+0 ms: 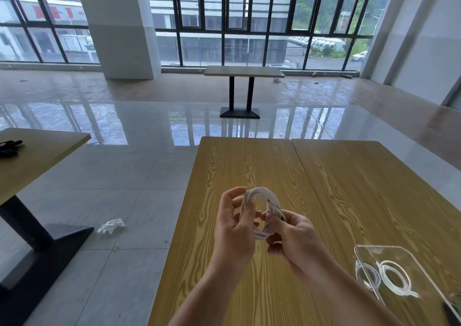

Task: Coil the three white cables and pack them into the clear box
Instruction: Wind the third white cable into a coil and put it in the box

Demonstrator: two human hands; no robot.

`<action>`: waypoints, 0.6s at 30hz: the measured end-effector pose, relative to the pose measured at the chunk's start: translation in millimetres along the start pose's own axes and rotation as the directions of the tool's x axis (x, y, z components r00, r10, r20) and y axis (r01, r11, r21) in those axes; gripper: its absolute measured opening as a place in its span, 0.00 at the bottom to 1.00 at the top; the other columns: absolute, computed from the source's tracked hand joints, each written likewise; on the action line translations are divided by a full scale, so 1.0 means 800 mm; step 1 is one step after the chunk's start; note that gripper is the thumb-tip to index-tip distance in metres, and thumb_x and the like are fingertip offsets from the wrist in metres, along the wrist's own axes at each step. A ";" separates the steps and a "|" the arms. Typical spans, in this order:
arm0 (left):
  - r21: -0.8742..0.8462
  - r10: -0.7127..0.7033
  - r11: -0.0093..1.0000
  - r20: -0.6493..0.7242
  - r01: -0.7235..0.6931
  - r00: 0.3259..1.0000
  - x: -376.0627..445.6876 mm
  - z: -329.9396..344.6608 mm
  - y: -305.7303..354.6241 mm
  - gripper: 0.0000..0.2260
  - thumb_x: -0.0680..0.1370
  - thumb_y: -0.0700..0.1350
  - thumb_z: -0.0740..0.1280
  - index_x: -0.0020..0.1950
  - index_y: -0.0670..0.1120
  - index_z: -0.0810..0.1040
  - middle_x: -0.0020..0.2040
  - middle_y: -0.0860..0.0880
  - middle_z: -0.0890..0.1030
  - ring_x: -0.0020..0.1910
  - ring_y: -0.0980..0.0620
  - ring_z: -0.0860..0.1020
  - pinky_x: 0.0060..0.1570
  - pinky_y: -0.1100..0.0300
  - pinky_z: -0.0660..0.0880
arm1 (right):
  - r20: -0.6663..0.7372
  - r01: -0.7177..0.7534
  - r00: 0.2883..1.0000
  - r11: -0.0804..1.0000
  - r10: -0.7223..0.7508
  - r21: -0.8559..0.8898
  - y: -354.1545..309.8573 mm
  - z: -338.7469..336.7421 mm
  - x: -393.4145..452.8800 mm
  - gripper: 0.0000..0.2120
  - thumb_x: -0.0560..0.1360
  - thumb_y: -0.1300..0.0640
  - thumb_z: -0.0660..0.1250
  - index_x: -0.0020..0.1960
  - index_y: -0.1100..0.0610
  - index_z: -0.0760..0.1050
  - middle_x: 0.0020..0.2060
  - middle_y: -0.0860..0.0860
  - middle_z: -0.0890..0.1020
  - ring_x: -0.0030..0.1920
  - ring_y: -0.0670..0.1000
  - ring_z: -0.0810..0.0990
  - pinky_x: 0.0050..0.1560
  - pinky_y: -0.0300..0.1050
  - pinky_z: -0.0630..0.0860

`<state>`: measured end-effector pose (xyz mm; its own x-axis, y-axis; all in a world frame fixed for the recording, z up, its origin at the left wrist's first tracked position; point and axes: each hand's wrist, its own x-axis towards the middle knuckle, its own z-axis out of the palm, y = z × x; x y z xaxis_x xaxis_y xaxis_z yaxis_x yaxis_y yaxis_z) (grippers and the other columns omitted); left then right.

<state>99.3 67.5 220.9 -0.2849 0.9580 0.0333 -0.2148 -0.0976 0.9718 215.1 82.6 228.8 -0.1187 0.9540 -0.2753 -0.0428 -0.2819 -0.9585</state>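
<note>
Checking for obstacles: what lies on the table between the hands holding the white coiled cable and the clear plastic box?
Nothing: the head view shows only bare wood-grain tabletop between the white coiled cable and the clear plastic box.

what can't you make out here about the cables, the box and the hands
Head view only:
- Clear box: its near right part is cut off by the frame's edge.
- Coils in the box: seen through the glaring wall; whether one cable or two, cannot tell.
- White coil in the hands: its ends and plugs are hidden by the left hand and right hand, and it is blurred.
- Dark thing at the corner: cut off, unidentifiable.
</note>
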 end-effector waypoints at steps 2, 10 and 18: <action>0.157 0.004 0.987 0.106 -0.021 0.994 0.011 -0.010 0.006 0.12 0.81 0.41 0.66 0.59 0.56 0.77 0.53 0.51 0.82 0.43 0.56 0.83 0.39 0.64 0.78 | 0.023 -0.006 1.000 0.996 0.008 -0.092 0.001 -0.004 0.002 0.10 0.80 0.57 0.66 0.46 0.60 0.82 0.34 0.52 0.79 0.31 0.48 0.75 0.31 0.42 0.75; 0.530 0.032 0.822 0.325 -0.210 0.945 0.030 -0.036 0.018 0.11 0.77 0.42 0.69 0.56 0.53 0.83 0.45 0.55 0.85 0.43 0.57 0.84 0.48 0.55 0.82 | 0.196 -0.033 0.975 0.944 0.102 -0.328 -0.011 -0.014 0.004 0.09 0.79 0.61 0.66 0.40 0.56 0.80 0.31 0.51 0.74 0.27 0.47 0.69 0.27 0.41 0.70; 0.658 -0.008 0.627 0.540 -0.416 0.842 0.040 -0.055 0.024 0.08 0.75 0.47 0.73 0.53 0.54 0.84 0.44 0.59 0.84 0.44 0.63 0.81 0.44 0.69 0.77 | 0.278 -0.012 0.946 0.870 0.170 -0.493 -0.011 -0.022 0.007 0.10 0.78 0.57 0.67 0.39 0.55 0.80 0.32 0.50 0.74 0.29 0.46 0.70 0.31 0.41 0.71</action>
<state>44.7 84.0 230.6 0.2665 0.9527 0.1463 0.5989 -0.2826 0.7493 232.3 92.4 234.3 -0.3950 0.8259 -0.4024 0.4528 -0.2061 -0.8675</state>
